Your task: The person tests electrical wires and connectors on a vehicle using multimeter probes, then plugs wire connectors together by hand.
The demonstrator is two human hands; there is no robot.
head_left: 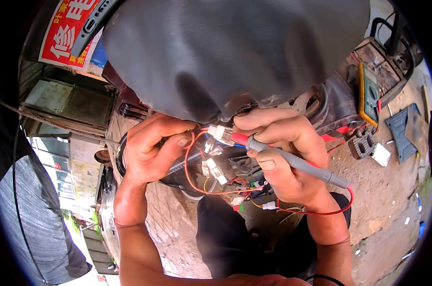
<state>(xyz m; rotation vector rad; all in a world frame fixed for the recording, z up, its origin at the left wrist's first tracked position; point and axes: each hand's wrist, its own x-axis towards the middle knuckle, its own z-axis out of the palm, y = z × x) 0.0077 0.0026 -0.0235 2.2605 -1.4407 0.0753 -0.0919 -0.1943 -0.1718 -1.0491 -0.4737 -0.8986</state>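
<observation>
My left hand [154, 145] is closed in a pinch on an orange wire [188, 171], beside a white plastic connector [219, 133]. In my right hand [287, 148] is a grey and red multimeter probe [299, 164]. Its red end reaches the connector; the metal tip is hidden. A red lead curves from the probe's rear, under my right wrist. Just below hang another white connector [213, 170] and a bundle of coloured wires. The black padded seat [235, 52] rises right above both hands.
At the right, a yellow-edged multimeter [368, 95] leans against a metal frame. A dark pedal [361, 144] and a blue-grey plastic piece [401, 133] lie on the dirt ground. A red sign [66, 33] stands at upper left, and grey cloth [30, 214] hangs at far left.
</observation>
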